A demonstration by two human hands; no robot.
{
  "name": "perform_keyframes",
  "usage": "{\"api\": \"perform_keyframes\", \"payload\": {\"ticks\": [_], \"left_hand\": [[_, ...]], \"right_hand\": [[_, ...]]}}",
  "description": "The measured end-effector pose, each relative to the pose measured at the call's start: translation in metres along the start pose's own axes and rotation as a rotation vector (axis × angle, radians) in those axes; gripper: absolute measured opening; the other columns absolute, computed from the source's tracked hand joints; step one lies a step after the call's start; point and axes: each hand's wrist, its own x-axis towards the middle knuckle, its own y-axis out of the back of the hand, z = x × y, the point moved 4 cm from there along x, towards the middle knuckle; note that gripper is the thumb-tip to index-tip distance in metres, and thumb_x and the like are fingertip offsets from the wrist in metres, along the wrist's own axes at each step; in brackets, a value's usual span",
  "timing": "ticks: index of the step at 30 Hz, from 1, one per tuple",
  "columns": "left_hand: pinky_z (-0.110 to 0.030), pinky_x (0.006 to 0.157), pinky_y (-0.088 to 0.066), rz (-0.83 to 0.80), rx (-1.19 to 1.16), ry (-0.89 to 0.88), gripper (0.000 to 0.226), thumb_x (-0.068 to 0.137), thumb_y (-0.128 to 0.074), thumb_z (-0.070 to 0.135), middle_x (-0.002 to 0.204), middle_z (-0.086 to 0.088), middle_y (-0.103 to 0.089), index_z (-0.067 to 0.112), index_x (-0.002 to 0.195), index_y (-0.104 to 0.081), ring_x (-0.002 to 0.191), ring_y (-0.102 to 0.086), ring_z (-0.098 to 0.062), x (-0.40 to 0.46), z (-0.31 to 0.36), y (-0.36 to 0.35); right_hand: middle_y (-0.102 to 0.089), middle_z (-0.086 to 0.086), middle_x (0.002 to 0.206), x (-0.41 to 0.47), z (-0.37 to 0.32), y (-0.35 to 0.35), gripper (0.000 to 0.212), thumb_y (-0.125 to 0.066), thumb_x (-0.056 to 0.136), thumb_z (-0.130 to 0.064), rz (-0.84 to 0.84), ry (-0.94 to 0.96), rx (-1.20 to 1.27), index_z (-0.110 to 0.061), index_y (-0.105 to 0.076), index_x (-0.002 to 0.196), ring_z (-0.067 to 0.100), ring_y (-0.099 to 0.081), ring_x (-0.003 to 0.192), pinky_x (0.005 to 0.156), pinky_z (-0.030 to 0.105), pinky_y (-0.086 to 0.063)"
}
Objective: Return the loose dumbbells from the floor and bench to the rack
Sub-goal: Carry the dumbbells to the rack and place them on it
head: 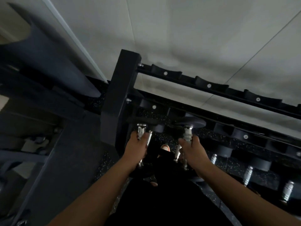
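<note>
Both hands are wrapped shut around chrome dumbbell handles, held out in front of the body just before the rack. The left hand has its fingers curled fully round the handle of the left dumbbell, whose dark far head sits right beside the rack's thick upright post; a second chrome handle shows just under this fist, so it may be holding two, though the blur makes that hard to settle. The right hand is likewise clenched on the ribbed handle of the right dumbbell, its dark round head lying just short of the rack's lower rail; more chrome glints beneath this fist too.

The near heads of the held dumbbells are hidden behind the wrists and dark clothing. Several racked dumbbells rest on the lower tier to the right of the hands, their ends cut off by shadow and the picture's edge. The top rail's saddles carry nothing. Below the hands, a foot shows on the speckled floor. Left of the post, dim equipment is too blurred to identify.
</note>
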Motion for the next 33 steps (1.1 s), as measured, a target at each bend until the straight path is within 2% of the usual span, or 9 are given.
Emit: {"api": "perform_keyframes", "payload": {"ticks": [2, 4, 10, 13, 18, 20, 24, 27, 33], "left_hand": [[-0.027, 0.050, -0.045, -0.049, -0.010, -0.010, 0.023, 0.096, -0.054, 0.038, 0.071, -0.001, -0.056, 0.021, 0.111, -0.052, 0.051, -0.051, -0.010, 0.013, 0.023, -0.009], [-0.026, 0.049, -0.045, -0.100, 0.002, -0.018, 0.021, 0.098, -0.053, 0.037, 0.071, -0.002, -0.055, 0.023, 0.113, -0.052, 0.052, -0.050, -0.010, 0.028, 0.045, -0.019], [-0.029, 0.050, -0.045, -0.160, 0.026, -0.030, 0.024, 0.097, -0.055, 0.040, 0.079, -0.005, -0.060, 0.022, 0.113, -0.055, 0.059, -0.055, -0.014, 0.073, 0.098, -0.049], [-0.023, 0.047, -0.046, -0.193, 0.023, -0.058, 0.021, 0.098, -0.054, 0.037, 0.081, -0.006, -0.058, 0.022, 0.113, -0.054, 0.063, -0.054, -0.014, 0.093, 0.122, -0.059], [-0.032, 0.058, -0.049, -0.190, 0.067, -0.126, 0.022, 0.098, -0.053, 0.039, 0.080, -0.007, -0.059, 0.022, 0.112, -0.054, 0.062, -0.055, -0.017, 0.127, 0.153, -0.064], [-0.030, 0.055, -0.048, -0.200, 0.050, -0.136, 0.017, 0.098, -0.053, 0.038, 0.080, -0.006, -0.058, 0.024, 0.108, -0.053, 0.063, -0.054, -0.018, 0.138, 0.161, -0.066], [-0.025, 0.050, -0.046, -0.208, 0.057, -0.141, 0.018, 0.098, -0.053, 0.037, 0.080, -0.008, -0.056, 0.022, 0.109, -0.053, 0.062, -0.052, -0.016, 0.160, 0.169, -0.071], [-0.024, 0.048, -0.045, -0.219, 0.061, -0.133, 0.011, 0.099, -0.052, 0.036, 0.081, -0.008, -0.055, 0.026, 0.104, -0.052, 0.061, -0.051, -0.016, 0.171, 0.170, -0.075], [-0.021, 0.047, -0.044, -0.197, 0.068, -0.120, 0.016, 0.100, -0.051, 0.033, 0.085, -0.008, -0.054, 0.022, 0.111, -0.052, 0.065, -0.051, -0.015, 0.183, 0.162, -0.079]], "right_hand": [[-0.064, 0.008, 0.085, 0.012, -0.011, 0.010, 0.032, -0.058, 0.097, -0.034, 0.040, 0.002, -0.005, -0.013, -0.047, 0.118, 0.018, -0.060, 0.063, 0.056, 0.035, -0.056], [-0.067, 0.008, 0.086, 0.024, -0.019, 0.021, 0.029, -0.058, 0.095, -0.039, 0.085, 0.007, -0.024, -0.018, -0.048, 0.113, 0.021, -0.064, 0.070, 0.070, 0.046, -0.057], [-0.066, 0.006, 0.081, 0.048, -0.048, 0.047, 0.021, -0.057, 0.098, -0.034, 0.154, 0.007, 0.069, -0.020, -0.048, 0.110, 0.015, -0.061, 0.062, 0.051, 0.025, -0.051], [-0.065, 0.006, 0.079, 0.058, -0.057, 0.057, 0.015, -0.057, 0.099, -0.033, 0.177, 0.009, 0.127, -0.022, -0.048, 0.104, 0.016, -0.062, 0.061, 0.055, 0.030, -0.052], [-0.067, 0.009, 0.083, 0.081, -0.062, 0.065, 0.017, -0.059, 0.097, -0.037, 0.211, -0.020, 0.188, -0.025, -0.048, 0.104, 0.019, -0.063, 0.063, 0.062, 0.038, -0.056], [-0.066, 0.009, 0.082, 0.088, -0.063, 0.067, 0.018, -0.060, 0.096, -0.037, 0.220, -0.032, 0.216, -0.026, -0.048, 0.103, 0.020, -0.062, 0.061, 0.064, 0.041, -0.056], [-0.065, 0.009, 0.080, 0.097, -0.066, 0.070, 0.016, -0.059, 0.096, -0.036, 0.251, -0.036, 0.237, -0.027, -0.048, 0.100, 0.021, -0.062, 0.062, 0.062, 0.040, -0.055], [-0.064, 0.010, 0.079, 0.102, -0.070, 0.072, 0.016, -0.059, 0.097, -0.033, 0.271, -0.044, 0.246, -0.023, -0.047, 0.102, 0.022, -0.061, 0.063, 0.061, 0.039, -0.055], [-0.065, 0.009, 0.080, 0.114, -0.072, 0.079, 0.018, -0.059, 0.096, -0.036, 0.297, -0.051, 0.230, -0.024, -0.047, 0.102, 0.023, -0.063, 0.061, 0.063, 0.046, -0.057]]}}
